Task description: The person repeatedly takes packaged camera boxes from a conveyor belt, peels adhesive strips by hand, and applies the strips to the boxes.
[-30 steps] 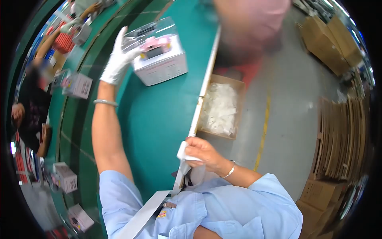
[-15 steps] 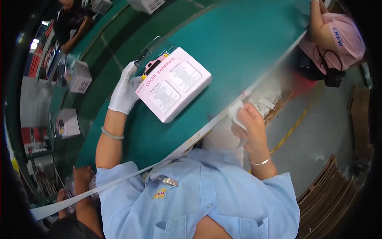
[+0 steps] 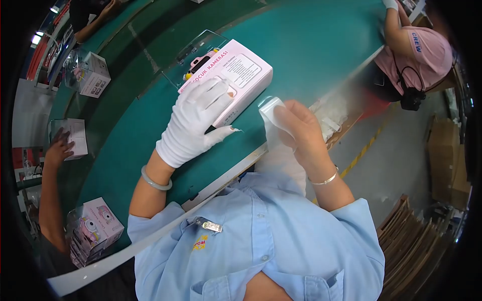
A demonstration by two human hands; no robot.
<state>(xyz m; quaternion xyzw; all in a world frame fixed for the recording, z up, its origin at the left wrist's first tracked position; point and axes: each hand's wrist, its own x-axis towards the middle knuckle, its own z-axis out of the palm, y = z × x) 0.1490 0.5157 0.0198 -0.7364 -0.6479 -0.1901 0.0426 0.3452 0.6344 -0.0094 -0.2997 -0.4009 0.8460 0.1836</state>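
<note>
A pink and white carton (image 3: 259,80) marked "ÇOCUK KAMERASI" lies on the green table, its printed panel up. Through its clear plastic window shows a pink toy camera (image 3: 201,64). My left hand (image 3: 193,118), in a white glove, rests on the carton with fingers spread and the thumb apart near the lower edge. My bare right hand (image 3: 302,130) is right of the carton, pinching a whitish, translucent, film-like strip (image 3: 270,111) between thumb and fingers. The strip's free end curls toward the carton without visibly touching it.
Further cartons stand at left: one carton (image 3: 95,75) on the line, another carton (image 3: 76,138) under a co-worker's hand (image 3: 59,146), and a stack (image 3: 103,226) below. A co-worker in a pink shirt (image 3: 427,55) is at upper right. Flattened cardboard (image 3: 411,233) stands at lower right.
My left hand has moved from the carton's window side onto its printed panel. The carton now lies lower on the table. My right hand has brought the strip up and left, closer to it.
</note>
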